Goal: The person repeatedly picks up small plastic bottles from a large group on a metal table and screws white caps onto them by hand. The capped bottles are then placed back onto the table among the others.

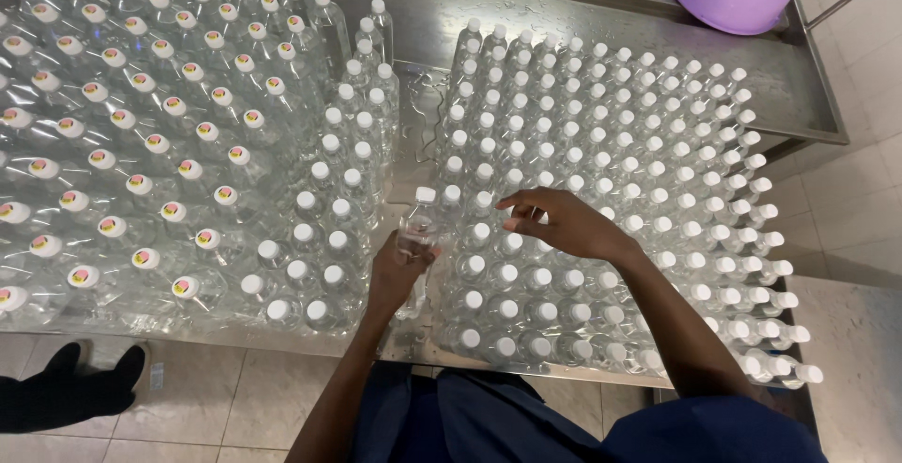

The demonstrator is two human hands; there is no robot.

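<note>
Fingers of the left hand (396,270) wrap a clear bottle (416,237) in the narrow open lane between two bottle blocks. The right hand (564,223) hovers with loosely spread fingers over the right-hand block of small bottles (620,172), near the steel table (808,96).

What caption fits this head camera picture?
Left hand grips a clear bottle; right hand hovers over capped bottles.

A worker in dark navy blue clothing, forearms bare to the wrist; left hand (396,273) and right hand (564,225) wear no gloves, rings or watch.
</note>
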